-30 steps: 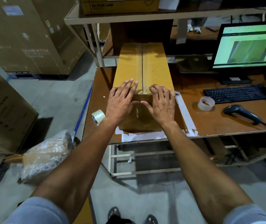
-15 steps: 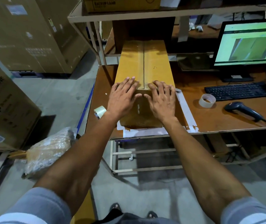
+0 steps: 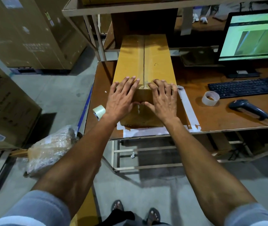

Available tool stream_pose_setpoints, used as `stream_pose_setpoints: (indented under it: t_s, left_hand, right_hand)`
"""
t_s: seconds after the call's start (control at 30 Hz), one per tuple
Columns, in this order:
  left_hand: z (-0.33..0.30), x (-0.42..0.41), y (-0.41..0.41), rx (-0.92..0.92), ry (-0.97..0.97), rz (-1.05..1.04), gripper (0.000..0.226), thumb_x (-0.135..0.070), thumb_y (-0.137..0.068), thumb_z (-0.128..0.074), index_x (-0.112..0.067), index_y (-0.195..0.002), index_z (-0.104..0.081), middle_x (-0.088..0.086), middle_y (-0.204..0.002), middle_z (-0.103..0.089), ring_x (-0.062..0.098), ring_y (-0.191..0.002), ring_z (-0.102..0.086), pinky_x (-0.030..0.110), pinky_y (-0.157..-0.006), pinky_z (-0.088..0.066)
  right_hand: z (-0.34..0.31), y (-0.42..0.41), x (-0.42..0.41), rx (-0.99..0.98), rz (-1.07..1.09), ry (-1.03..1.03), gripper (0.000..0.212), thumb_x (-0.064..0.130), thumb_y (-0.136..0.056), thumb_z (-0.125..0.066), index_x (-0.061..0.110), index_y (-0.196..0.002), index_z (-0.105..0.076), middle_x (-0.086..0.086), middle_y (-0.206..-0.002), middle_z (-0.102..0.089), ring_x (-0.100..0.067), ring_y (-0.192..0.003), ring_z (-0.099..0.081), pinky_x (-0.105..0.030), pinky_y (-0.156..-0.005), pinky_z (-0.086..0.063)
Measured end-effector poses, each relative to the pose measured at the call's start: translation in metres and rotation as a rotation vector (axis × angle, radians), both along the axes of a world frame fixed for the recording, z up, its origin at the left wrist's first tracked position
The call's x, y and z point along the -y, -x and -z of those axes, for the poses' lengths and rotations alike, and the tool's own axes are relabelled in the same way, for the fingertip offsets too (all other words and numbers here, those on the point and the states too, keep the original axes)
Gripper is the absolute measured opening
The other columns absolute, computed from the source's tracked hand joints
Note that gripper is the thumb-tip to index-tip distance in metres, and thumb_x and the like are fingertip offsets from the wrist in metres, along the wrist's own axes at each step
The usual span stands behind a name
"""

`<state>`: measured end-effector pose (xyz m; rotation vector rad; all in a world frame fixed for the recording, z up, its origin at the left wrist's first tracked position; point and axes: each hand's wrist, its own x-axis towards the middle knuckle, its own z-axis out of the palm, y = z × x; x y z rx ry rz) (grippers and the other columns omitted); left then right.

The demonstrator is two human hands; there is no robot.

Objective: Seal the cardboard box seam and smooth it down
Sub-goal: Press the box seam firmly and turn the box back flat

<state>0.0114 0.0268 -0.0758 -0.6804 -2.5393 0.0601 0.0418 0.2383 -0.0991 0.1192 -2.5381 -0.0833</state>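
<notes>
A long brown cardboard box (image 3: 156,59) lies lengthwise on the wooden table (image 3: 227,115), its taped centre seam (image 3: 144,62) running away from me. My left hand (image 3: 121,98) lies flat over the near top edge, left of the seam, fingers spread. My right hand (image 3: 164,98) lies flat to the right of the seam, fingers spread too. Both thumbs reach down the near end face and almost meet at the seam. Neither hand holds anything.
A clear tape roll (image 3: 99,111) sits at the table's left edge, another tape roll (image 3: 210,98) to the right of the box. A barcode scanner (image 3: 247,109), keyboard (image 3: 242,87) and monitor (image 3: 254,38) fill the right side. Large cartons (image 3: 24,33) and a wrapped bundle (image 3: 51,147) stand on the floor at left.
Both hands have slid slightly apart along the box's near edge, and the fingers of the right hand are spread wider. The box has stayed in place.
</notes>
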Motion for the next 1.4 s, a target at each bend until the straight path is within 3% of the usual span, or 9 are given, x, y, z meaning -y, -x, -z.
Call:
stream_pose_setpoints:
  t_s: [0.17, 0.33, 0.47, 0.57, 0.67, 0.77, 0.9, 1.13, 1.4]
  left_hand:
    - [0.001, 0.005, 0.005, 0.026, 0.018, 0.030, 0.103, -0.066, -0.094, -0.068, -0.025, -0.173, -0.016, 0.003, -0.178, -0.028, 0.025, -0.164, -0.026, 0.051, -0.128, -0.024]
    - [-0.008, 0.003, 0.011, -0.024, -0.091, 0.105, 0.063, -0.060, -0.113, -0.035, -0.021, -0.160, -0.048, 0.006, -0.154, -0.060, 0.027, -0.140, -0.056, 0.048, -0.111, -0.040]
    - [-0.044, -0.010, 0.039, 0.096, -0.183, 0.117, 0.067, -0.072, -0.106, -0.040, -0.024, -0.146, -0.061, 0.006, -0.139, -0.065, 0.027, -0.123, -0.061, 0.047, -0.100, -0.045]
    - [-0.069, -0.019, 0.073, 0.423, -0.184, 0.080, 0.105, -0.092, -0.087, -0.051, -0.029, -0.169, -0.031, 0.007, -0.175, -0.032, 0.031, -0.159, -0.031, 0.062, -0.125, -0.024]
    - [-0.078, -0.021, 0.100, 0.736, -0.171, 0.049, 0.139, -0.098, -0.069, -0.063, -0.033, -0.174, 0.002, 0.003, -0.183, 0.011, 0.030, -0.168, 0.012, 0.068, -0.128, 0.012]
    - [-0.078, -0.025, 0.121, 0.824, -0.139, 0.056, 0.149, -0.097, -0.062, -0.068, -0.034, -0.173, 0.009, 0.003, -0.181, 0.022, 0.028, -0.166, 0.024, 0.069, -0.125, 0.022]
    - [-0.072, -0.025, 0.149, 0.750, -0.139, 0.073, 0.147, -0.097, -0.063, -0.070, -0.035, -0.173, 0.006, 0.002, -0.181, 0.021, 0.027, -0.165, 0.026, 0.071, -0.123, 0.025]
    - [-0.065, -0.026, 0.170, 0.621, -0.180, 0.050, 0.127, -0.097, -0.074, -0.059, -0.032, -0.173, -0.014, 0.001, -0.183, 0.006, 0.024, -0.168, 0.013, 0.069, -0.126, 0.020]
    - [-0.066, -0.032, 0.138, 0.608, -0.207, 0.094, 0.074, -0.073, -0.099, -0.058, -0.031, -0.159, -0.047, 0.002, -0.181, -0.020, 0.025, -0.166, -0.022, 0.063, -0.131, -0.008]
  right_hand:
    - [-0.001, -0.001, 0.005, -0.036, -0.006, 0.096, 0.074, 0.078, -0.097, -0.048, 0.025, -0.148, -0.047, -0.010, -0.151, -0.050, -0.035, -0.141, -0.046, -0.054, -0.118, -0.027]
    - [-0.041, 0.013, 0.020, -0.113, 0.093, 0.298, 0.048, 0.064, -0.104, -0.045, 0.023, -0.110, -0.070, -0.001, -0.108, -0.067, -0.025, -0.098, -0.055, -0.043, -0.084, -0.036]
    - [-0.088, 0.049, 0.002, 0.223, 0.057, 0.465, 0.048, 0.068, -0.091, -0.068, 0.030, -0.120, -0.070, 0.002, -0.121, -0.070, -0.026, -0.119, -0.060, -0.046, -0.097, -0.046]
    - [-0.110, 0.068, -0.013, 0.553, 0.012, 0.491, 0.077, 0.060, -0.087, -0.079, 0.035, -0.153, -0.049, -0.004, -0.157, -0.047, -0.033, -0.145, -0.038, -0.053, -0.114, -0.033]
    - [-0.112, 0.081, -0.023, 0.696, 0.071, 0.450, 0.109, 0.064, -0.082, -0.082, 0.038, -0.168, -0.021, -0.006, -0.178, -0.012, -0.038, -0.162, -0.010, -0.061, -0.124, -0.019]
    - [-0.112, 0.091, -0.024, 0.793, 0.178, 0.489, 0.124, 0.061, -0.081, -0.084, 0.039, -0.171, -0.001, -0.006, -0.179, 0.018, -0.040, -0.164, 0.015, -0.067, -0.127, -0.006]
    - [-0.112, 0.108, -0.021, 0.838, 0.264, 0.500, 0.122, 0.064, -0.083, -0.081, 0.039, -0.171, 0.001, -0.007, -0.176, 0.028, -0.042, -0.162, 0.021, -0.067, -0.128, 0.001]
    - [-0.092, 0.144, -0.012, 0.622, 0.290, 0.408, 0.083, 0.073, -0.100, -0.048, 0.035, -0.169, -0.021, -0.007, -0.181, 0.008, -0.036, -0.166, 0.011, -0.070, -0.127, 0.000]
    - [-0.082, 0.137, -0.007, 0.370, 0.038, 0.360, 0.049, 0.048, -0.106, -0.057, 0.031, -0.152, -0.054, -0.003, -0.170, -0.039, -0.028, -0.162, -0.027, -0.059, -0.130, -0.014]
